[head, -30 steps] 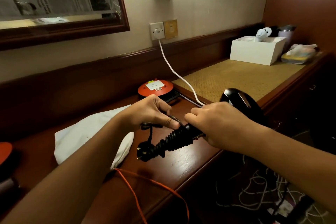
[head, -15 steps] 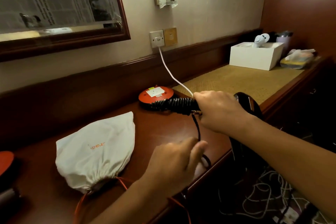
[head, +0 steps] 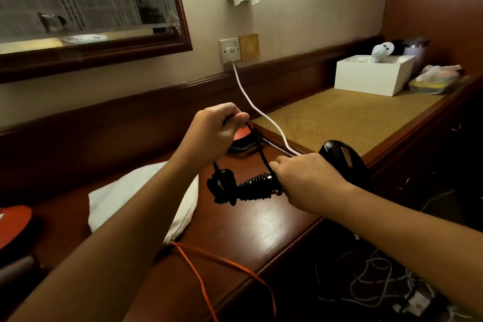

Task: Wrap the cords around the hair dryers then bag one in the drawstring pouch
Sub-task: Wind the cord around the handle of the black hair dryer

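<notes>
Drawstring pouch (head: 146, 198) lies flat on the table (head: 261, 225) at 8 o'clock from the dryer, with its orange drawstring (head: 222, 264) trailing over the near edge toward 6. My left hand (head: 214, 131) is raised at 11 o'clock of the handle, its grip pinching the black cord (head: 257, 150), which runs taut down to the right hand. I judge it is held high to tension the next turn. The plug (head: 222, 187) sits off the handle end at 9, beside tight wraps (head: 257, 185) already packed on. My right hand (head: 305, 183) has its grip clenched round the hair dryer (head: 342, 162) handle, likely pinning the wraps against slipping, and the dryer's head juts out at 3. A white cable (head: 251, 102) from the wall socket passes just behind my right knuckles at 12, a possible snag. A red disc (head: 241, 136) sits just behind the left hand. There is bare wood below the handle toward 6. The table's edge lies near under my right wrist, with loose cables on the floor beyond.
</notes>
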### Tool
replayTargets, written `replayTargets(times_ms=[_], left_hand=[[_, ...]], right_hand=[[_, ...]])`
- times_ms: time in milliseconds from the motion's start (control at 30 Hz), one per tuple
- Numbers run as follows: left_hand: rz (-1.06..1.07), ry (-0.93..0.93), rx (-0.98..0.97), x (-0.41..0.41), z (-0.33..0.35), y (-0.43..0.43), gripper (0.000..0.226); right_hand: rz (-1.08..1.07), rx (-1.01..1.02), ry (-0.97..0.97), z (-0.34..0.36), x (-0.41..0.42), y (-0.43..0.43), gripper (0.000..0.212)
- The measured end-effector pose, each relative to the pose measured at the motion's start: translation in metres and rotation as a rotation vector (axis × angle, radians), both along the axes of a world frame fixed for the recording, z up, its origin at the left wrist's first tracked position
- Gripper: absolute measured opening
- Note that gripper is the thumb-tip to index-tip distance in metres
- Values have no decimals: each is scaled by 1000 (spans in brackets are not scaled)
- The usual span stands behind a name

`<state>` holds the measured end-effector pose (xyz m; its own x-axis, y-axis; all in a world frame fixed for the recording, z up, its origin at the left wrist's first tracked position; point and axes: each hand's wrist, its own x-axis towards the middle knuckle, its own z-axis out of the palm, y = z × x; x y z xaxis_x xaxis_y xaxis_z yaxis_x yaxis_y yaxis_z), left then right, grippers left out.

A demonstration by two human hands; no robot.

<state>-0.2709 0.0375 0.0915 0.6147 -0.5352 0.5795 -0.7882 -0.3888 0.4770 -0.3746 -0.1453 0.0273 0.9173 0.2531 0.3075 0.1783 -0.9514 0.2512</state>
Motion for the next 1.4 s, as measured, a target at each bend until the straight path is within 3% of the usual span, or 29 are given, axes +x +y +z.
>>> replayTargets(times_ms=[233, 567, 700, 1067, 1167, 1300, 1400], left_hand=[[-153, 65, -106, -6, 1, 10, 16], [-373, 31, 37, -39, 6, 21, 20], [-350, 6, 53, -38, 1, 29, 26], [-78, -66, 9, 10, -3, 2, 13], [-29, -42, 106, 34, -40, 4, 24], [102, 127, 185, 21, -113, 21, 35], [-14, -120, 329, -36, -100, 12, 45]], right_hand=[[-133, 21, 0, 3, -8, -23, 21], [-262, 152, 121, -20, 9, -36, 18], [-305, 191, 195, -21, 11, -41, 18], [-21, 56, 165, -6, -22, 27, 23], [22, 85, 80, 20, -35, 35, 23], [-39, 154, -83, 48, -35, 20, 24], [-159, 254, -116, 52, -17, 12, 24]])
